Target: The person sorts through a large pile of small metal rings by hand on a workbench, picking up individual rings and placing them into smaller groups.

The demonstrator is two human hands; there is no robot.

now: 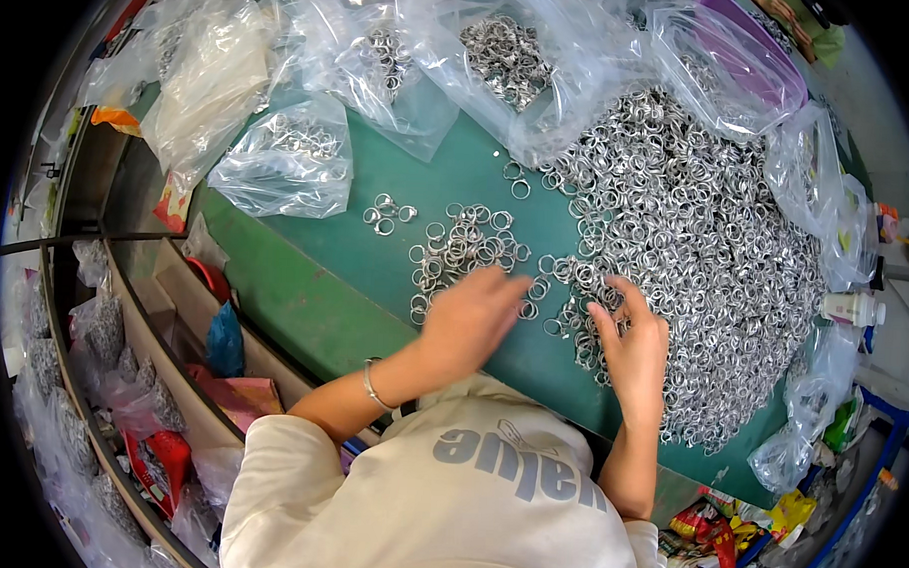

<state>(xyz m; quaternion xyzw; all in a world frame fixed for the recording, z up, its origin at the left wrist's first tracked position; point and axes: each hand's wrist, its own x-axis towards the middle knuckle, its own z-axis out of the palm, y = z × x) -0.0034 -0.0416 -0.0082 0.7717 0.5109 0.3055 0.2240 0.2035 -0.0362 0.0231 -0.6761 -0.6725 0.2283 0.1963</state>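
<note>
A large heap of silver-coloured metal rings [716, 263] covers the right side of the green table. My right hand [636, 352] is at the left edge of this heap, with thumb and forefinger apart and no ring visibly gripped between them. A smaller cluster of rings [466, 239] lies left of the heap, and my left hand [473, 320] is over its near side. The left fingers point right, toward a few rings between cluster and heap. They are bunched and slightly blurred, so whether they pinch a ring is hidden.
Clear plastic bags [289, 158] line the table's far side, several with rings inside. A purple bin [753, 49] stands at the far right, and a white bottle [852, 309] beyond the heap. On my left is an open drawer [163, 304]. A few rings [385, 213] lie apart.
</note>
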